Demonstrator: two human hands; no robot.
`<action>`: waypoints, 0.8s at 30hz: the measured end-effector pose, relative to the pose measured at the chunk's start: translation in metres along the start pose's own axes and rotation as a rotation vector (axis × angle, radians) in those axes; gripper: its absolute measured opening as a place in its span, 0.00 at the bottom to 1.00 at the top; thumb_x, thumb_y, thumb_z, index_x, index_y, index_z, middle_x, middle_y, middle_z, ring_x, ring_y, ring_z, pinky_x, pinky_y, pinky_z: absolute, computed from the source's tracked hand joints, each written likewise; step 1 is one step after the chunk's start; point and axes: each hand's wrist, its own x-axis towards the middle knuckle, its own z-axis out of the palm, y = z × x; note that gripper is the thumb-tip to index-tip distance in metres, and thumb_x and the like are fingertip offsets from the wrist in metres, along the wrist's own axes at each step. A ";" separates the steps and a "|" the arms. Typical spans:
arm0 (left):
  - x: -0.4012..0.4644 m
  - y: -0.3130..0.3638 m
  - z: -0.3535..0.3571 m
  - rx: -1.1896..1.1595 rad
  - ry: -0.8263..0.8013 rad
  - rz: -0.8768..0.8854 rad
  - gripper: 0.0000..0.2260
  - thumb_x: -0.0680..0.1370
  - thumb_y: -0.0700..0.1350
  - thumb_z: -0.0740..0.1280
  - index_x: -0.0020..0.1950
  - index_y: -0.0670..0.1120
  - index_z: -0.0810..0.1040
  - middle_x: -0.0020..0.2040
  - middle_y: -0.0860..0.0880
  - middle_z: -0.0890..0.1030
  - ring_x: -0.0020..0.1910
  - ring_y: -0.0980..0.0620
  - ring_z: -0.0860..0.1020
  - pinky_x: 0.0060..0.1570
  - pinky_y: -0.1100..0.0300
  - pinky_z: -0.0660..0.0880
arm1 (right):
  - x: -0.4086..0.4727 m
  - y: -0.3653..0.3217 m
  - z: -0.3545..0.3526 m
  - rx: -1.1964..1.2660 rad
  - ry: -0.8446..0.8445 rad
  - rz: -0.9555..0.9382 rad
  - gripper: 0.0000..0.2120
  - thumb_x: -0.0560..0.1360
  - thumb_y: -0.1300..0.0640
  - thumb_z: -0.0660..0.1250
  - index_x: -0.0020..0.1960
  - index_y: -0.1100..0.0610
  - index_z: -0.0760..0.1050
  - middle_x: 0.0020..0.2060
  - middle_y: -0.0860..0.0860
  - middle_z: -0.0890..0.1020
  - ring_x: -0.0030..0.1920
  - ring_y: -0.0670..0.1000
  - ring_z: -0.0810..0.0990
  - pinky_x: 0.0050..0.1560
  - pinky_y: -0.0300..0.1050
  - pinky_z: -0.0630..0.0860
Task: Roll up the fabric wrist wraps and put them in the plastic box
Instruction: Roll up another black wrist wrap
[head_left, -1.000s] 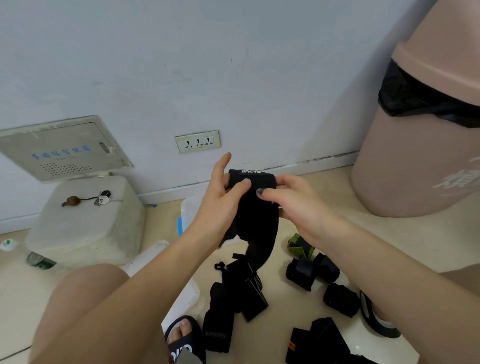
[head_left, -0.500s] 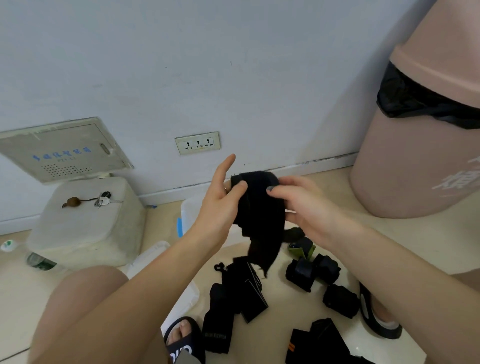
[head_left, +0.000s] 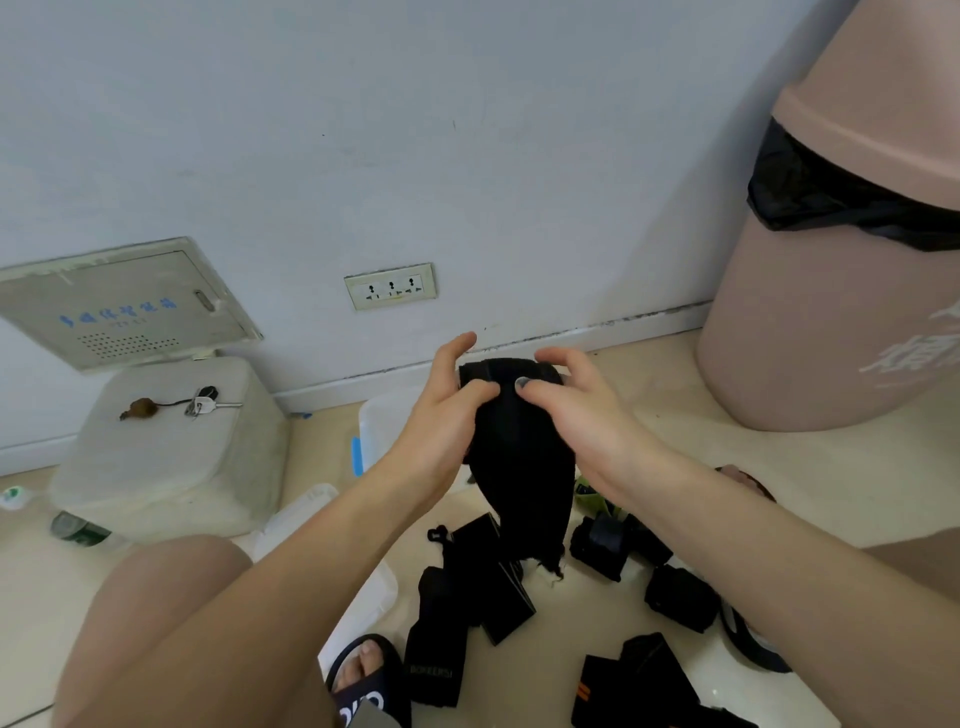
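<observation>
A black fabric wrist wrap (head_left: 524, 467) is held up in front of me, its top end rolled over and its tail hanging toward the floor. My left hand (head_left: 441, 415) pinches the roll's left side, thumb on the front. My right hand (head_left: 576, 410) pinches the right side the same way. Behind my hands, the clear plastic box (head_left: 379, 415) with a blue latch sits on the floor, mostly hidden. Several loose black wraps (head_left: 467, 587) lie below, and rolled ones (head_left: 602, 545) lie to the right.
A big pink bin (head_left: 841, 291) with a black liner stands at the right. A white block (head_left: 166, 441) with keys on top sits at the left by the wall. A clear lid (head_left: 358, 587) lies beside my left knee. My sandalled feet (head_left: 363, 680) rest on the tiled floor.
Both hands have turned the roll further, taking up more fabric. The hanging tail has become shorter and lifted off the pile on the floor.
</observation>
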 end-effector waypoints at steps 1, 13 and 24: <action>-0.001 0.000 0.002 0.020 -0.012 0.001 0.26 0.78 0.43 0.64 0.75 0.60 0.67 0.57 0.49 0.82 0.53 0.51 0.82 0.50 0.56 0.78 | -0.002 0.002 0.003 -0.030 -0.013 -0.010 0.19 0.83 0.58 0.65 0.72 0.50 0.68 0.57 0.52 0.82 0.53 0.52 0.85 0.58 0.54 0.83; 0.001 0.005 -0.005 -0.053 -0.013 -0.041 0.24 0.83 0.34 0.60 0.75 0.56 0.67 0.52 0.43 0.83 0.48 0.49 0.84 0.54 0.53 0.80 | -0.001 -0.003 -0.005 -0.211 -0.083 -0.029 0.27 0.80 0.63 0.68 0.75 0.51 0.64 0.55 0.49 0.83 0.52 0.47 0.84 0.48 0.37 0.77; -0.006 0.009 -0.018 0.142 -0.045 0.081 0.20 0.82 0.41 0.68 0.73 0.54 0.70 0.49 0.42 0.86 0.50 0.50 0.85 0.61 0.50 0.80 | 0.003 -0.013 -0.013 -0.038 -0.001 -0.087 0.22 0.77 0.67 0.70 0.67 0.51 0.73 0.50 0.54 0.86 0.49 0.52 0.87 0.47 0.42 0.82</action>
